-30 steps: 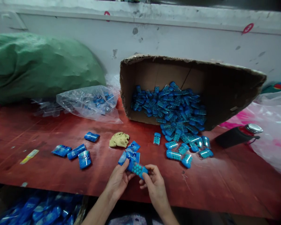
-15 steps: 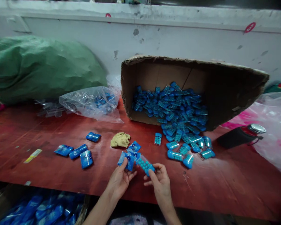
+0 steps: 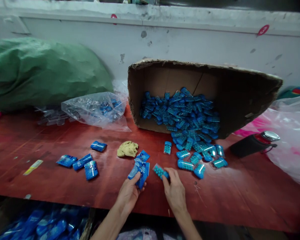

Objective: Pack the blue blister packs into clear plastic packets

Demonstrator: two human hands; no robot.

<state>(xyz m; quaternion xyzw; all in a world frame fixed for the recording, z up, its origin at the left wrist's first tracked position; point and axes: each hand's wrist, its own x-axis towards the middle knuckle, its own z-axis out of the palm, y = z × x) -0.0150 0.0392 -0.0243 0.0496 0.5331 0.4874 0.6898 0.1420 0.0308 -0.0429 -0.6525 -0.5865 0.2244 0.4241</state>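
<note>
Inside tipped carton [image 3: 165, 75], blue packs [image 3: 182, 113]

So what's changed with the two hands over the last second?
The right hand has drawn its clear case of blue beads away from the left hand and lowered it towards the table. The left hand keeps its grip on the blue packets. The cardboard box and loose packets stayed put.

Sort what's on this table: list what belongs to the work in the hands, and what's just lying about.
In hand:
left hand, holding blue sleeves
right hand, fingers on a bead pack
tipped cardboard box spilling more packs
finished packets

Lying about:
green sack
flask
crumpled rag
clear bag
</note>
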